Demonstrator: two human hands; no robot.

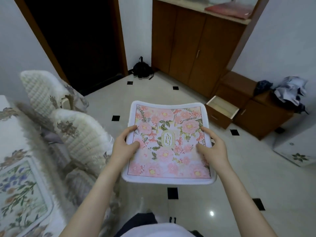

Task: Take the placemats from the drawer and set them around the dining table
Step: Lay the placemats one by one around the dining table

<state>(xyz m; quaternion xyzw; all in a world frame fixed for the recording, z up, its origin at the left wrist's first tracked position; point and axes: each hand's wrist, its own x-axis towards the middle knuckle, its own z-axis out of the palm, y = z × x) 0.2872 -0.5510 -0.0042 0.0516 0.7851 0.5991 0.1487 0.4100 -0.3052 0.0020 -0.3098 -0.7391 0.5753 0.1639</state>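
A pink floral placemat [168, 156] with a white border is held flat in front of me, above the tiled floor. My left hand [125, 144] grips its left edge, thumb on top. On the opposite edge, my right hand [211, 145] holds it the same way. Whether more mats lie beneath the top one is hidden. The drawer [222, 112] of a low brown cabinet stands pulled out at the right, and what I see of its inside looks bare. At the far left is the dining table [10, 137], covered in a floral cloth, with a blue floral placemat [22, 194] lying on it.
Two chairs [80, 134] with quilted white covers stand along the table's right side, close to my left arm. A tall brown cupboard [196, 47] fills the back wall beside a dark doorway [77, 40]. Crumpled clothes [289, 89] lie on the low cabinet. Shoes [142, 70] sit by the doorway.
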